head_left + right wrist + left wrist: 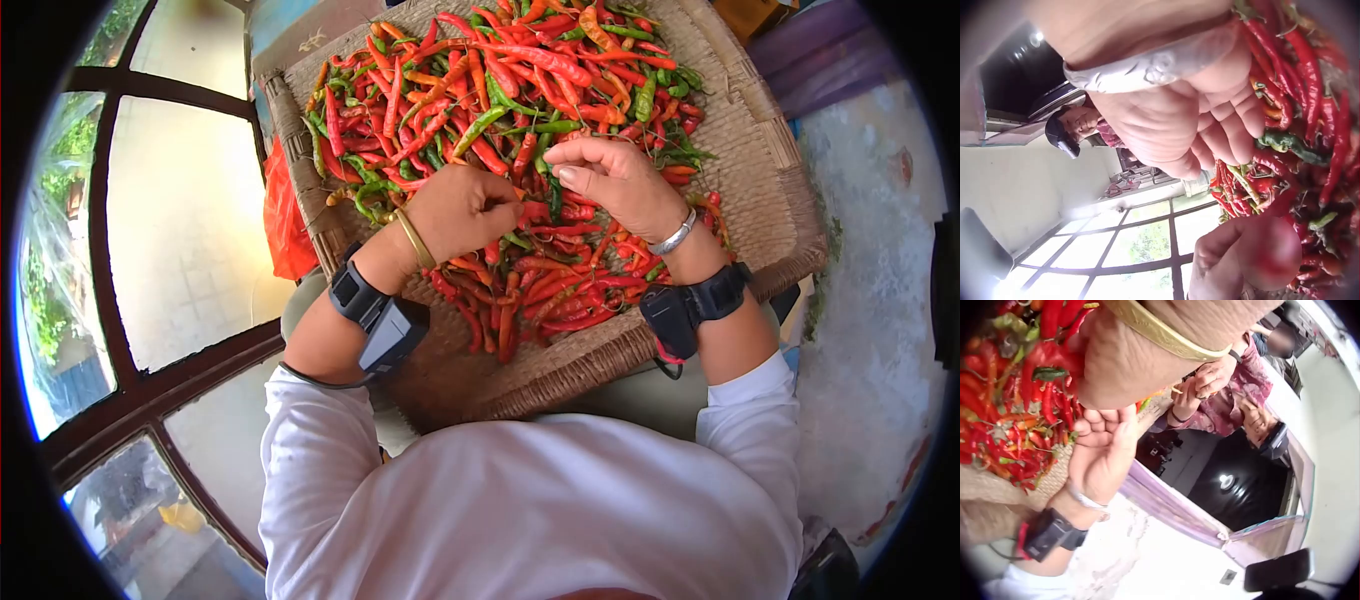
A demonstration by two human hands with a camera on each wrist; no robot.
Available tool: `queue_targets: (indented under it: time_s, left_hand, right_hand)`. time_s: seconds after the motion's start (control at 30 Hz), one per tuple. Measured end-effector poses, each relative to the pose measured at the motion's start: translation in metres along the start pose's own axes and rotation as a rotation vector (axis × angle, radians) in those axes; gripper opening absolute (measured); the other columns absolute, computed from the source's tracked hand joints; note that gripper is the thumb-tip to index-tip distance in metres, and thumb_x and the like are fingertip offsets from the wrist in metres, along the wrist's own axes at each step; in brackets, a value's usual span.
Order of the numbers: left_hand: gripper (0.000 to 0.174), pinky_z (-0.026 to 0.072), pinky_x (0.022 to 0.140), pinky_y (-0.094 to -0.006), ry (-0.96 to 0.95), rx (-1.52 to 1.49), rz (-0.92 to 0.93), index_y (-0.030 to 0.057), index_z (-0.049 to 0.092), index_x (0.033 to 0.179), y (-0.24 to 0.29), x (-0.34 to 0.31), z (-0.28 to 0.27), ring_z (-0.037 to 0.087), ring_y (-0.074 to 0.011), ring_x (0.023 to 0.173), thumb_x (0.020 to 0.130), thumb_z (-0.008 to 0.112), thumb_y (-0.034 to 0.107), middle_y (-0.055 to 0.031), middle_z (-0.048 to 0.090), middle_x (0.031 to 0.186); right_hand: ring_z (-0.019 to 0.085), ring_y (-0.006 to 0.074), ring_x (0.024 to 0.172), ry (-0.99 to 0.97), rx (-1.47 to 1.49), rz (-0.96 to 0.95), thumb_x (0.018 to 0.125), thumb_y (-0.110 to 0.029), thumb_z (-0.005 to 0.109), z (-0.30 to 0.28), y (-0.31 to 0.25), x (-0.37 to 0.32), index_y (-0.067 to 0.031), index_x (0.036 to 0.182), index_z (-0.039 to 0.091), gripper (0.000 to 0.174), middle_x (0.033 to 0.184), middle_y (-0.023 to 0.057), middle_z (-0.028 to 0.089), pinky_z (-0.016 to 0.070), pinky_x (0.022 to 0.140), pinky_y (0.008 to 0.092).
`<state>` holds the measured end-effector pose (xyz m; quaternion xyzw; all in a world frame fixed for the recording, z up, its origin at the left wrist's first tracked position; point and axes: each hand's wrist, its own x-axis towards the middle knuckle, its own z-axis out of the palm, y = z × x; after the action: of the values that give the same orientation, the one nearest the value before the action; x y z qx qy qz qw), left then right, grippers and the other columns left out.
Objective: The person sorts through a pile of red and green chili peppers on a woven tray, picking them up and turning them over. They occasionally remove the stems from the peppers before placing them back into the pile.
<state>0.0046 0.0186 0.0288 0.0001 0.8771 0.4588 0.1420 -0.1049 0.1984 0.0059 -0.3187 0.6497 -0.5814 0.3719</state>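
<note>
My left hand (460,212) is curled over the chili pile, back of the hand up, a gold bangle at its wrist. A blurred red chili pepper (1054,359) shows at its fingertips in the left wrist view. My right hand (622,188), with a silver bangle, hovers to the right. Its fingers are loosely bent and the palm shows bare in the left wrist view. A dark green chili (1291,147) lies just past the right fingertips. Red, orange and green chilies (480,90) heap at the far side; mostly red ones (560,285) lie nearer me.
The chilies lie in a shallow woven tray (745,150) with a raised rim, above my lap. A red plastic bag (285,220) hangs by its left edge, next to framed windows (190,200). Another person in a patterned top (1254,381) is close by, hands together.
</note>
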Motion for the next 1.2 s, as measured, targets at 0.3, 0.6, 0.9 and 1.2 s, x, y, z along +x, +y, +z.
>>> queue_targets:
  time_s: [0.3, 0.6, 0.9, 1.2]
  left_hand:
    - [0.021, 0.0348, 0.045, -0.0187, -0.010, -0.521, -0.108, 0.0000, 0.060, 0.083, -0.005, 0.005, -0.001, 0.043, -0.0018, 0.053, 0.082, 0.056, 0.020, 0.0037, 0.052, 0.060]
    - [0.015, 0.0359, 0.043, -0.0151, 0.067, -0.661, -0.191, 0.0072, 0.055, 0.072, -0.009, 0.016, 0.000, 0.046, -0.0016, 0.049, 0.079, 0.060, 0.019, 0.0031, 0.054, 0.061]
    - [0.012, 0.0337, 0.039, -0.0152, -0.048, -0.608, -0.321, 0.0088, 0.055, 0.074, -0.014, 0.026, -0.014, 0.046, -0.0020, 0.045, 0.080, 0.055, 0.019, 0.0030, 0.055, 0.060]
    - [0.016, 0.0471, 0.059, -0.0217, 0.418, -1.120, 0.102, 0.0033, 0.058, 0.088, -0.009, 0.034, -0.027, 0.056, -0.0087, 0.070, 0.086, 0.050, 0.017, -0.0059, 0.061, 0.088]
  right_hand:
    - [0.048, 0.0036, 0.051, -0.115, 0.092, 0.171, 0.083, -0.014, 0.052, 0.012, -0.007, -0.007, -0.0002, 0.095, 0.057, 0.019, 0.062, -0.0012, 0.053, 0.0405, 0.046, 0.0174]
    - [0.051, 0.0064, 0.057, 0.064, 0.190, 0.253, 0.083, -0.026, 0.053, 0.003, -0.008, -0.006, 0.0020, 0.099, 0.054, 0.032, 0.069, 0.0027, 0.055, 0.0419, 0.046, 0.0188]
    - [0.048, 0.0039, 0.048, -0.238, -0.053, 0.334, 0.086, -0.025, 0.049, 0.006, -0.001, -0.007, 0.0000, 0.084, 0.056, 0.026, 0.057, -0.0002, 0.053, 0.0389, 0.042, 0.0168]
    - [0.047, 0.0054, 0.050, 0.254, 0.257, 0.194, 0.088, -0.033, 0.043, -0.010, 0.001, -0.001, 0.0022, 0.100, 0.052, 0.038, 0.062, 0.0008, 0.053, 0.0383, 0.044, 0.0178]
